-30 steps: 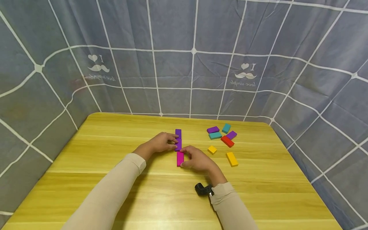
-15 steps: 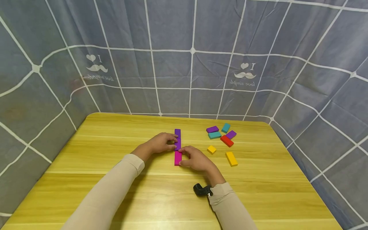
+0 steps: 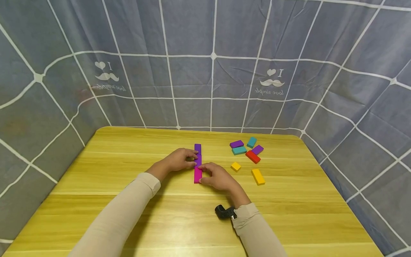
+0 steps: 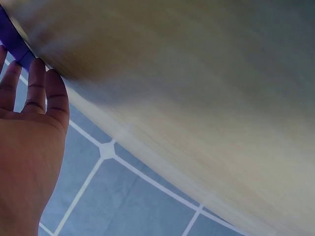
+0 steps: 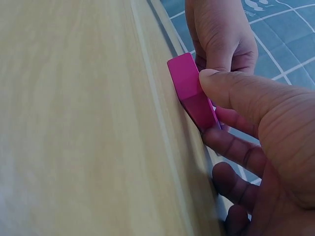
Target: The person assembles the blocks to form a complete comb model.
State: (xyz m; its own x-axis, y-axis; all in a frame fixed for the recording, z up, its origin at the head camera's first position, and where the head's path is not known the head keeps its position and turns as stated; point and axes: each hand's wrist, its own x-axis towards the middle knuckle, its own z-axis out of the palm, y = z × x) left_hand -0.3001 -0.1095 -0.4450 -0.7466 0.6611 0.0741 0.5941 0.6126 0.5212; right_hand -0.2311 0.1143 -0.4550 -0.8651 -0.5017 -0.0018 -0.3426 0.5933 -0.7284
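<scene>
Two purple blocks [image 3: 198, 160] lie end to end in a line on the wooden table, with a pink block [image 3: 198, 175] meeting their near end. From the left, my left hand [image 3: 180, 159] touches the side of the purple blocks with its fingertips. Its fingers are only slightly bent in the left wrist view, beside a purple block [image 4: 12, 39]. On the right side, my right hand [image 3: 219, 176] holds the pink block [image 5: 189, 81] between thumb and index finger. The right wrist view shows its other fingers loosely bent below the block.
Right of the hands lie two more purple blocks [image 3: 237, 144], two teal blocks [image 3: 239, 150], a red block [image 3: 253, 157], a small yellow block [image 3: 236, 166] and a longer yellow block [image 3: 258, 177]. A grey grid-patterned curtain [image 3: 189, 75] hangs behind the table [image 3: 179, 221].
The pink block has slid left and away from me in my right hand, into line with the purple blocks, closing the gap. My left hand has stayed at the purple blocks.
</scene>
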